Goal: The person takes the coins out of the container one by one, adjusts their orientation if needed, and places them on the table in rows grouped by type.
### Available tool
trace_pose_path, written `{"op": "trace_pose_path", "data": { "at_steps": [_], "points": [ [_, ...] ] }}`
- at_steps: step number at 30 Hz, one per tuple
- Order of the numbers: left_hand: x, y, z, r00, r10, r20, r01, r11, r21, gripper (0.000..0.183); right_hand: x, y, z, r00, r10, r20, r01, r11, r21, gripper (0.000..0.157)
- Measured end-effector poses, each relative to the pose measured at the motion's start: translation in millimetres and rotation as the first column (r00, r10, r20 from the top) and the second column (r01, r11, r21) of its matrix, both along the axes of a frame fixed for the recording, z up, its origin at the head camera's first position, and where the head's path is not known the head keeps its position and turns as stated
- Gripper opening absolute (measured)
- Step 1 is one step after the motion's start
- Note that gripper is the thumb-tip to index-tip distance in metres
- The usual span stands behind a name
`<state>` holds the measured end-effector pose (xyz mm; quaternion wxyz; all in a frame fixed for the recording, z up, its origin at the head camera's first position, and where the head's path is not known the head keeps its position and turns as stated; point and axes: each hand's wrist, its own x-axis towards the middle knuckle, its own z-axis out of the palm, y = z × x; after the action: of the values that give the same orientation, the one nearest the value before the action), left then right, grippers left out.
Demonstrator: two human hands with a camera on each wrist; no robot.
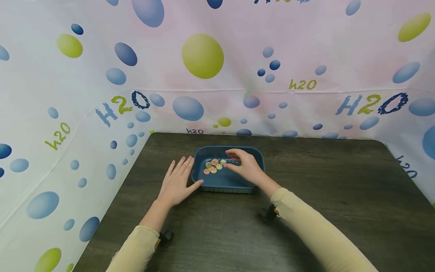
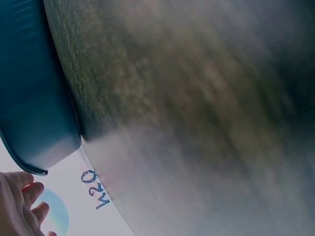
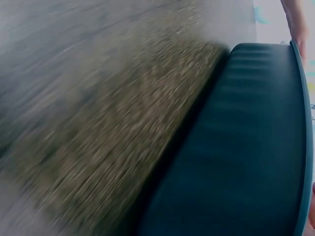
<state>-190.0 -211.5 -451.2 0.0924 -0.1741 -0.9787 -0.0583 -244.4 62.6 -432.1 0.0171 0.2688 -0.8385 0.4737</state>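
Observation:
A blue plastic tray with rounded corners lies on the dark table. Inside it, towards the left, is a loose cluster of copper and gold coins. My left hand is at the tray's left side, fingers straight and thumb out to the near left corner. Over the right part of the tray is my right hand, its thumb and bent fingers apart beside the coins, with nothing seen between them. In the left wrist view, the fingers of a hand lie right by the tray's rim. The right wrist view shows the tray's outer wall.
The dark wood-grain table extends around the tray. A white sheet printed with blue and green ovals and lettering hangs behind the table and at its left. Dark wrist-worn devices show below both sleeves.

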Motion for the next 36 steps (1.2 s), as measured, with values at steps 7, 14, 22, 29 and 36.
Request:
{"op": "trace_pose_path", "data": {
  "at_steps": [7,14,22,29,36],
  "points": [
    [-0.1,-0.6,1.6,0.999,0.011,0.038,-0.010,1.000,-0.016,0.089,-8.8,-20.8,-4.8,1.000,-0.001,0.030,0.001,1.000,-0.013,0.043],
    [-0.7,-2.9,0.2,0.998,0.009,0.055,-0.010,1.000,0.008,0.090,-16.6,-37.2,-7.1,0.997,0.026,0.077,-0.025,1.000,-0.010,0.039],
    [-0.8,-3.7,-1.7,0.999,0.004,0.052,-0.004,1.000,0.014,0.090,-22.9,-56.7,-6.1,0.982,0.083,0.172,-0.074,0.995,-0.059,0.038],
    [-1.1,-2.5,-3.3,0.999,-0.009,0.045,0.008,1.000,0.020,0.089,-28.3,-65.8,-13.8,0.975,0.059,0.213,-0.065,0.998,0.022,0.038],
    [-1.5,-2.6,-5.0,0.999,-0.012,0.039,0.011,1.000,0.027,0.090,-31.7,-72.6,-21.2,0.982,0.042,0.185,-0.056,0.996,0.067,0.035]
  ]
}}
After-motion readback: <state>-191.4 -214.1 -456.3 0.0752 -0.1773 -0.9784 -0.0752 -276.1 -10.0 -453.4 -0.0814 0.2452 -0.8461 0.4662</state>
